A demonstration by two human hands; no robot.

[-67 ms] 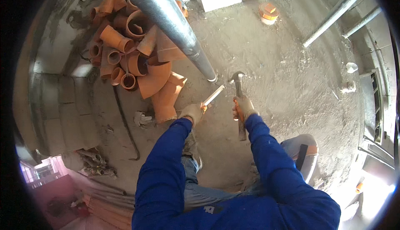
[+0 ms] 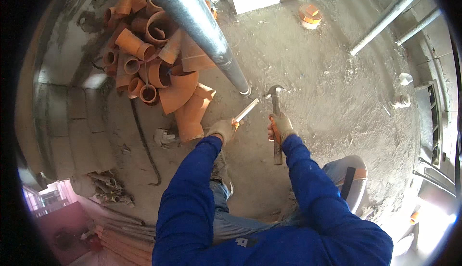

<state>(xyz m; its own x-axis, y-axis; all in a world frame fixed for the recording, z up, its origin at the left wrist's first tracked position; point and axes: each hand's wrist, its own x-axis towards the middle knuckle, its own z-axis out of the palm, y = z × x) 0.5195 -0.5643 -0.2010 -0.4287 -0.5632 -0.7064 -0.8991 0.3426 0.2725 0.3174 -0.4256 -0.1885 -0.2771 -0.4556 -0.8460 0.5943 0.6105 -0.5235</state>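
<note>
Gripping hammer (image 2: 275,104) in right hand (image 2: 283,127), pale bar (image 2: 247,109) in left hand (image 2: 222,130); holding both apart, near metal pole (image 2: 207,35). Seems under way; cannot tell amount done or left.

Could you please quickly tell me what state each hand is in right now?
Left hand: closed, holding a pale bar.
Right hand: closed, holding a claw hammer.

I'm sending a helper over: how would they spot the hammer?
Follow the grey pole down to its lower end. Right of and below that, the right hand grips the hammer. Its curved head sets it apart from the straight, pale bar in the left hand.
</note>
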